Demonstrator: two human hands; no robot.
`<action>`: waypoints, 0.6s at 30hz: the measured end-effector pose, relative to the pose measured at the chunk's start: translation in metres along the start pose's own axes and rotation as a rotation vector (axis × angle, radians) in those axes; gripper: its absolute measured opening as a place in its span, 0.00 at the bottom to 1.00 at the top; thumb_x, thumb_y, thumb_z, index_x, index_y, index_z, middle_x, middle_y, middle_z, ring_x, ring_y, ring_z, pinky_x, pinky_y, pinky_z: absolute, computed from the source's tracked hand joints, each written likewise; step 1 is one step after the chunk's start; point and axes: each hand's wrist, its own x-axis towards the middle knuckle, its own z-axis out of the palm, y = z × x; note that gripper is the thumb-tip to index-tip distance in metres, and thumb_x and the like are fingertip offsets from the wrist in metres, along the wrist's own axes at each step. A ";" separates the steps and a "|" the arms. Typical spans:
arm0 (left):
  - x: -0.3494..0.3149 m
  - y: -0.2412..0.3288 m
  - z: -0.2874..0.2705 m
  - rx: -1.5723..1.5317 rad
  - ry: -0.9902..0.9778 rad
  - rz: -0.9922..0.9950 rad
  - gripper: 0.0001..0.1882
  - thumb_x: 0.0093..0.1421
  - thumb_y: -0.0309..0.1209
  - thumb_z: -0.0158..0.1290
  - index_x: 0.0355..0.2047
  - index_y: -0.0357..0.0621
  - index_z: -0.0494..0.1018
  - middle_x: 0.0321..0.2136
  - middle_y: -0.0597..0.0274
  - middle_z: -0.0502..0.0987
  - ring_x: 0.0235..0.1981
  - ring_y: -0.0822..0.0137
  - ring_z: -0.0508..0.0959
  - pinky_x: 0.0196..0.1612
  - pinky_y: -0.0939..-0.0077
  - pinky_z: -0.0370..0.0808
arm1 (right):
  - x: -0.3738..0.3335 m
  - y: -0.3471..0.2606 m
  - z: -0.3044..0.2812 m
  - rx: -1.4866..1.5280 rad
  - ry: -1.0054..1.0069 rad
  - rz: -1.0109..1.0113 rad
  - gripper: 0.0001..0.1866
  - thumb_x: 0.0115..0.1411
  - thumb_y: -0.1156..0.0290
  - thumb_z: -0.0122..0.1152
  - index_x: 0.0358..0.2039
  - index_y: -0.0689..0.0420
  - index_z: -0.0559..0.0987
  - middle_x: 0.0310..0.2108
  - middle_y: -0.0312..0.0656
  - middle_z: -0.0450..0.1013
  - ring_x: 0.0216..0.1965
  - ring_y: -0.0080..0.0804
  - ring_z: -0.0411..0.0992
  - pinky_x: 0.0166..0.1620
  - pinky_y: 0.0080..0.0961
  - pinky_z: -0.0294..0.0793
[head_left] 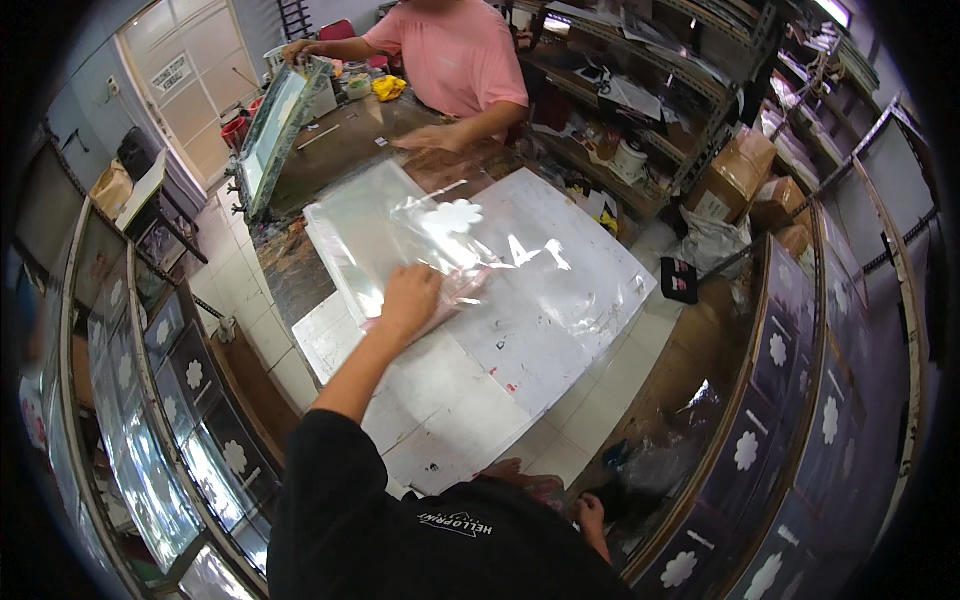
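My left hand (412, 300) is closed at the near edge of a stack of clear plastic sheets (362, 225), pinching the film, which bunches up with a pinkish sheen beside the fingers. A white flower shape (453, 217) shows on the top sheet. Beneath lies a white board (530, 345) with small red and dark marks, covering the near part of the table. My right hand (592, 515) hangs low by my right side, away from the sheets; its fingers are too small and shadowed to read.
Across the table, a person in a pink shirt (455, 60) holds up a hinged printing screen frame (285, 135) and rests the other hand on the tabletop. Racks with flower-printed sheets (745, 450) flank me on both sides. Shelves (640, 90) and cardboard boxes (735, 175) stand at the far right.
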 end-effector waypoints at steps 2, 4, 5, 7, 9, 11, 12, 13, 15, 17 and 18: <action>-0.005 0.048 -0.006 -0.107 0.072 0.138 0.13 0.53 0.26 0.52 0.40 0.43 0.75 0.31 0.60 0.74 0.36 0.59 0.76 0.40 0.61 0.69 | -0.003 -0.034 0.004 0.307 -0.015 0.028 0.18 0.62 0.71 0.61 0.52 0.61 0.74 0.42 0.44 0.75 0.43 0.39 0.77 0.44 0.34 0.79; -0.008 0.103 -0.019 -0.162 0.052 0.244 0.20 0.53 0.26 0.52 0.49 0.43 0.73 0.29 0.61 0.73 0.33 0.61 0.75 0.38 0.63 0.68 | -0.035 -0.147 0.003 0.582 -0.122 -0.003 0.21 0.65 0.68 0.60 0.57 0.59 0.71 0.48 0.43 0.72 0.46 0.41 0.76 0.47 0.36 0.79; -0.012 0.131 -0.024 -0.175 -0.005 0.291 0.24 0.53 0.26 0.53 0.52 0.43 0.72 0.29 0.62 0.72 0.32 0.62 0.75 0.38 0.63 0.67 | -0.060 -0.208 0.002 0.714 -0.161 -0.088 0.23 0.67 0.69 0.57 0.60 0.59 0.67 0.54 0.44 0.69 0.51 0.43 0.74 0.50 0.38 0.79; -0.020 0.174 -0.035 -0.205 -0.072 0.411 0.29 0.53 0.26 0.53 0.58 0.43 0.70 0.27 0.63 0.71 0.31 0.63 0.74 0.36 0.64 0.66 | -0.084 -0.286 -0.004 0.965 -0.343 -0.260 0.25 0.70 0.66 0.52 0.65 0.58 0.61 0.65 0.48 0.59 0.64 0.52 0.63 0.62 0.50 0.67; -0.029 0.214 -0.040 -0.243 -0.079 0.537 0.32 0.54 0.27 0.53 0.62 0.43 0.67 0.26 0.65 0.70 0.29 0.65 0.73 0.35 0.64 0.65 | -0.101 -0.341 -0.013 1.026 -0.483 -0.431 0.29 0.70 0.59 0.54 0.66 0.58 0.59 0.68 0.45 0.55 0.68 0.53 0.57 0.66 0.56 0.59; -0.041 0.246 -0.035 -0.309 -0.101 0.610 0.32 0.55 0.27 0.53 0.62 0.44 0.67 0.25 0.65 0.70 0.28 0.64 0.74 0.35 0.64 0.65 | -0.093 -0.343 -0.012 1.158 -0.497 -0.429 0.30 0.69 0.58 0.55 0.66 0.57 0.59 0.68 0.43 0.55 0.68 0.49 0.56 0.67 0.54 0.58; -0.048 0.258 -0.032 -0.341 -0.117 0.620 0.32 0.55 0.28 0.53 0.63 0.44 0.67 0.25 0.64 0.71 0.27 0.64 0.74 0.35 0.64 0.64 | -0.090 -0.347 -0.013 1.158 -0.453 -0.464 0.28 0.69 0.62 0.55 0.65 0.54 0.60 0.68 0.43 0.54 0.67 0.47 0.58 0.65 0.50 0.60; -0.055 0.270 -0.028 -0.371 -0.132 0.634 0.32 0.55 0.28 0.53 0.63 0.44 0.67 0.24 0.64 0.71 0.27 0.64 0.74 0.34 0.64 0.64 | -0.089 -0.345 -0.015 1.155 -0.405 -0.503 0.26 0.68 0.66 0.56 0.63 0.52 0.61 0.68 0.43 0.52 0.66 0.44 0.59 0.64 0.47 0.63; -0.066 0.287 -0.025 -0.365 -0.173 0.685 0.31 0.55 0.28 0.52 0.63 0.43 0.67 0.24 0.64 0.71 0.26 0.63 0.74 0.34 0.64 0.64 | -0.101 -0.341 -0.022 1.211 -0.218 -0.458 0.25 0.68 0.68 0.58 0.61 0.49 0.59 0.66 0.43 0.52 0.65 0.40 0.60 0.62 0.44 0.65; -0.073 0.303 -0.027 -0.350 -0.211 0.733 0.31 0.56 0.28 0.52 0.63 0.42 0.67 0.24 0.64 0.72 0.26 0.63 0.74 0.33 0.64 0.63 | -0.113 -0.325 -0.035 1.210 -0.095 -0.457 0.25 0.67 0.68 0.59 0.59 0.47 0.58 0.67 0.46 0.50 0.65 0.41 0.60 0.62 0.44 0.66; -0.077 0.310 -0.029 -0.353 -0.238 0.769 0.31 0.56 0.28 0.52 0.63 0.42 0.67 0.24 0.63 0.72 0.26 0.63 0.74 0.33 0.64 0.63 | -0.120 -0.314 -0.039 1.181 -0.043 -0.472 0.25 0.67 0.67 0.60 0.57 0.46 0.57 0.68 0.49 0.49 0.66 0.44 0.60 0.63 0.46 0.65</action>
